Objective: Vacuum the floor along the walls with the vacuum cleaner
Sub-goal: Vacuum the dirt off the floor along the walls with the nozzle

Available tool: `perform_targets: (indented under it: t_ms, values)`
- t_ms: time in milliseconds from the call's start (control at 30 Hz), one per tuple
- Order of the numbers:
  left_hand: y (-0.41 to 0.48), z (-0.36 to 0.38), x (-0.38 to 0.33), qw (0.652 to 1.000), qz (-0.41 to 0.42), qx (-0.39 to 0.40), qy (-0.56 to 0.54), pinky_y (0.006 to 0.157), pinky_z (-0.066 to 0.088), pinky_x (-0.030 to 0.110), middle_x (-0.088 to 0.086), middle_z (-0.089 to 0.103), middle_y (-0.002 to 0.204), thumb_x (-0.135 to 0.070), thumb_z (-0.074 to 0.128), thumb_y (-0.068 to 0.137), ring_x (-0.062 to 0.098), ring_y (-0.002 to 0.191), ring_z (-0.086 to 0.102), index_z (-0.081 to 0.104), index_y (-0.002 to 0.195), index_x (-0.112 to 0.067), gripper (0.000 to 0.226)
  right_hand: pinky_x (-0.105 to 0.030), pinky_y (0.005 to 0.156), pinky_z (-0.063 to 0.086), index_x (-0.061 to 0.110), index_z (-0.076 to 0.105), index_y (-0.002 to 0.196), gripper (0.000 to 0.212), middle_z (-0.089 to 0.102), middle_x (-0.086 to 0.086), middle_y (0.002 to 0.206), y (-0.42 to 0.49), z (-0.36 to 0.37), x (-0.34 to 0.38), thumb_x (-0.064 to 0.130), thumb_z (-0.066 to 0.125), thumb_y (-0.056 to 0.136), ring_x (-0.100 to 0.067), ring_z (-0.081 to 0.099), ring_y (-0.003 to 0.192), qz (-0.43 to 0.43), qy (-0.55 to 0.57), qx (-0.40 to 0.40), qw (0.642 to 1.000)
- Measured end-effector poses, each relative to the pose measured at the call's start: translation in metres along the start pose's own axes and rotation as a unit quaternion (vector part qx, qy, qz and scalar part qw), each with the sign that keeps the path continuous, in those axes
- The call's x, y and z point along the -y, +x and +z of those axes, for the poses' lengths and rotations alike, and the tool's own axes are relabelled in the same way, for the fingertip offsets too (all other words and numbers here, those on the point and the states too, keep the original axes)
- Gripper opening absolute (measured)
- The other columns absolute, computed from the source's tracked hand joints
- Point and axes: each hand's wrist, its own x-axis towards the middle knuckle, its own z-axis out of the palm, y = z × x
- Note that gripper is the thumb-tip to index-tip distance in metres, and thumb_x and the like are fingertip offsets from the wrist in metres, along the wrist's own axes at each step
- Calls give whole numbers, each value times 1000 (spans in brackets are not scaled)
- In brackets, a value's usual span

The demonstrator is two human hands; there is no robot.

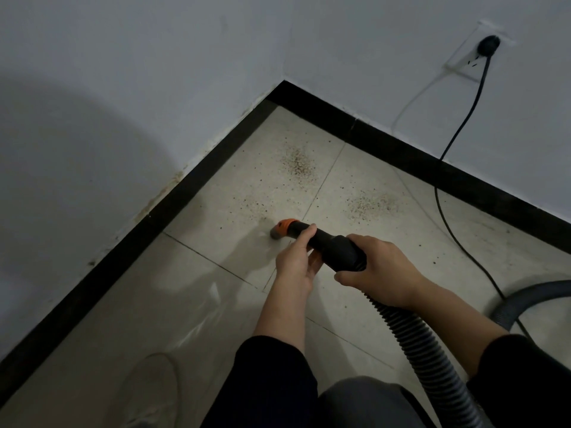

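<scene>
Gripped the black vacuum wand (327,242) with both hands. Curled the right hand (383,273) round its thick rear cuff, at the joint with the ribbed hose (414,338). Wrapped the left hand (295,262) round the thinner neck, right behind the orange collar (286,224). Held the grey nozzle tip (274,232) down at the tiled floor (197,304), near the black skirting (129,251) of the left wall, short of the corner. Saw two patches of crumbs (298,163) beyond the tip, and a black power cord (463,118) hanging from a wall socket (487,46).
</scene>
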Motion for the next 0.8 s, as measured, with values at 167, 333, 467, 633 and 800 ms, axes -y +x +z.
perform_targets:
  t_ms: [167, 333, 467, 633, 800]
  values:
    - [-1, 7, 12, 1000, -11, 4, 4, 74, 61, 33, 13, 70, 105, -17, 75, 85, 26, 89, 70, 60, 120, -2, 42, -30, 61, 46, 18, 60, 94, 24, 61, 0, 76, -8, -4, -9, 28, 72, 76, -15, 57, 67, 8, 5, -1, 1000]
    - [1, 17, 18, 1000, -16, 11, 14, 83, 60, 36, 14, 69, 107, -17, 76, 84, 26, 92, 70, 60, 117, -1, 39, -27, 58, 45, 20, 60, 94, 23, 60, 2, 76, -12, -6, -18, 29, 73, 76, -13, 56, 66, 23, 12, -13, 1000]
    - [6, 26, 19, 999, -12, 16, 26, 85, 59, 37, 13, 68, 104, -17, 75, 85, 25, 90, 69, 61, 115, -3, 35, -28, 58, 46, 20, 60, 95, 25, 60, 1, 76, -9, -9, -22, 29, 73, 76, -14, 57, 66, 36, 20, -20, 999]
    - [14, 32, 13, 999, -17, 20, 36, 84, 59, 34, 12, 69, 107, -19, 75, 85, 24, 91, 69, 60, 119, -2, 41, -20, 54, 41, 21, 60, 97, 27, 60, 2, 77, -1, -11, -24, 29, 73, 76, -12, 56, 66, 49, 25, -25, 998]
    - [24, 41, 8, 999, -19, 25, 42, 86, 59, 36, 13, 69, 108, -19, 76, 84, 25, 92, 70, 60, 121, 0, 44, -19, 52, 39, 20, 60, 98, 26, 61, 2, 76, 9, -14, -25, 27, 73, 77, -11, 57, 65, 59, 21, -31, 998]
